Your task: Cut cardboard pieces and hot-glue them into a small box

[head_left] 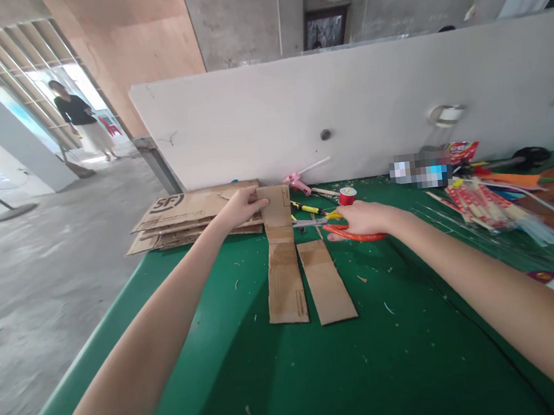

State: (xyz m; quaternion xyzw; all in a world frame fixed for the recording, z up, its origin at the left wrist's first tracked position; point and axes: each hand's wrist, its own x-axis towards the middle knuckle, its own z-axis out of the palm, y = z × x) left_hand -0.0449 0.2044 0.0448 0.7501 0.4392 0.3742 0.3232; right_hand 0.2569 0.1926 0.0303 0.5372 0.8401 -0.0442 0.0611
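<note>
Green table (201, 380) before a pale partition (257, 117): left hand (246, 205), its grip pinching the upper end of a cardboard strip (276, 215) over the table; right hand (361, 217), its grip around orange-handled scissors (333, 229), blades at the strip's right edge.

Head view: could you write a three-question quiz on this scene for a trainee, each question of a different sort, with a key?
1. Which hand holds the orange-handled scissors?
2. True or false: the left hand holds a red spool.
3. Which bears the "SF" print: A) the white panel, B) the stack of flattened cardboard, C) the green tabletop?

Key:
1. The right hand.
2. False; it holds a cardboard strip.
3. B.
</note>
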